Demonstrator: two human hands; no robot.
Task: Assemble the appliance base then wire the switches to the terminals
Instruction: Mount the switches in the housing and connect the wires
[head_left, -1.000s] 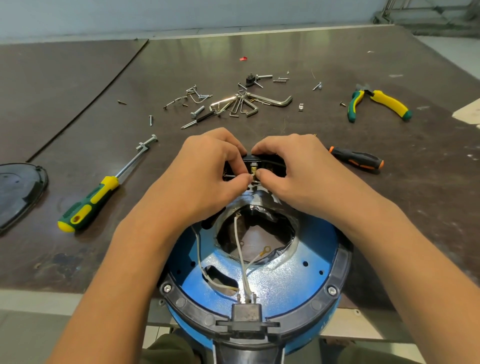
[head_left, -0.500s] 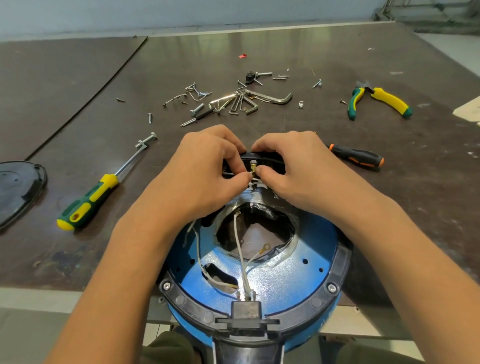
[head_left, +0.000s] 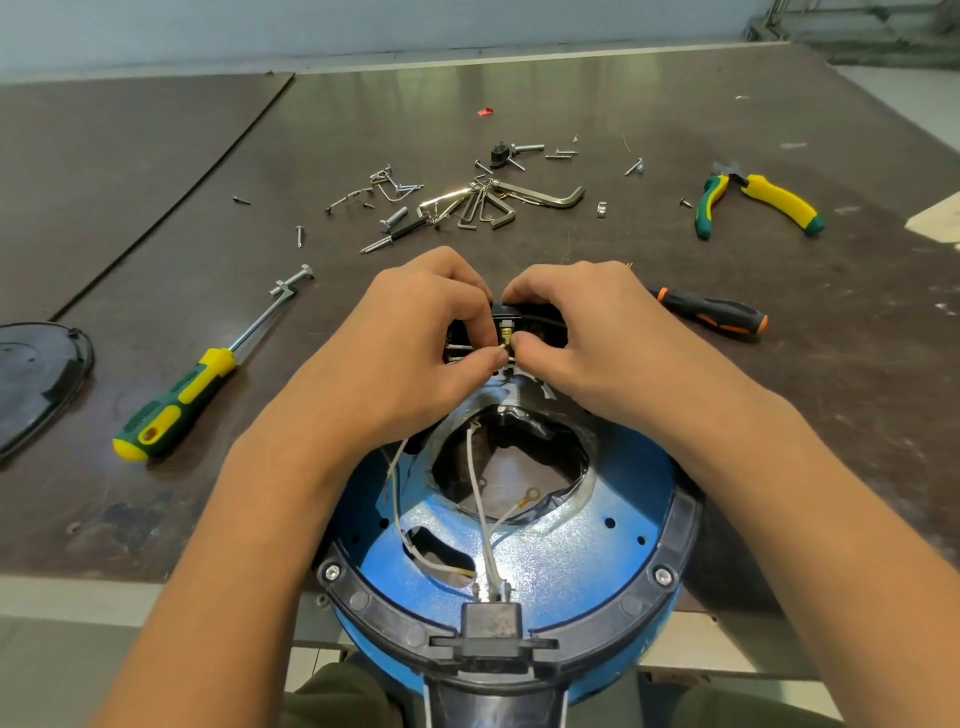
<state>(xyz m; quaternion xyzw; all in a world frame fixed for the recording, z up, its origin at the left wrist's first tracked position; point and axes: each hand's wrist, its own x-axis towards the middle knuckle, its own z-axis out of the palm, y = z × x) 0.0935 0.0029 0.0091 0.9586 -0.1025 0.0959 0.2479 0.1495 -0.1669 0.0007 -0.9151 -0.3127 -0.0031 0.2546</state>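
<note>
- A round blue appliance base (head_left: 545, 561) sits at the near edge of a dark worktable (head_left: 675, 119), its open underside facing up.
- A black rim (head_left: 680, 530) rings the base with screws already in place, and a black power socket (head_left: 491, 623) is seated at six o'clock, so the base looks largely assembled.
- At twelve o'clock on the base, both hands work on a small black switch block (head_left: 524, 319).
- The left hand (head_left: 395, 353) and the right hand (head_left: 597, 343) are each curled tightly round the block. Their thumb tips nearly meet at a brass connector (head_left: 506, 338), which seems to be going onto a terminal.
- White wires (head_left: 480, 499) run from the socket up toward the hands.
- One wire ends in a loose ring terminal (head_left: 531, 492) lying in the centre opening, joined to nothing (so the wiring is likely only partly done).
- How many terminals are connected cannot be told, because the fingers hide them.
- A black cover (head_left: 36, 374) lies apart at nine o'clock, not yet fitted.
- A green and yellow screwdriver (head_left: 176, 400) lies at ten o'clock, hex keys and screws (head_left: 483, 200) at twelve, pliers (head_left: 758, 202) at one, and an orange and black screwdriver (head_left: 711, 314) at two.
</note>
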